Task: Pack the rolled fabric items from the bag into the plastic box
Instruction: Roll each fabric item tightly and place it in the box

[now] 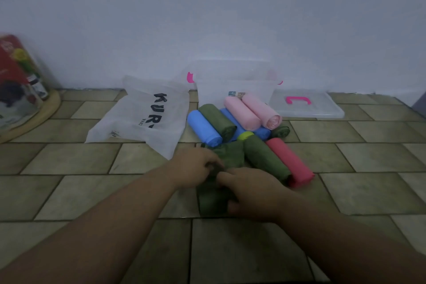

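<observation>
A pile of rolled fabric lies on the tiled floor: two pink rolls (251, 110), blue rolls (204, 128), green rolls (265, 157) and a red roll (290, 163). Nearest me lies a dark green fabric piece (214, 200), partly unrolled. My left hand (196, 166) pinches its upper part and my right hand (251, 191) grips its right side. The white bag (143, 117) with black letters lies flat to the left. The clear plastic box (232, 85) with pink clips stands by the wall behind the pile.
The box's clear lid (306, 106) with a pink handle lies on the floor to the right of the box. A colourful round container (18, 85) on a wooden disc stands at the far left. A pale wall runs behind.
</observation>
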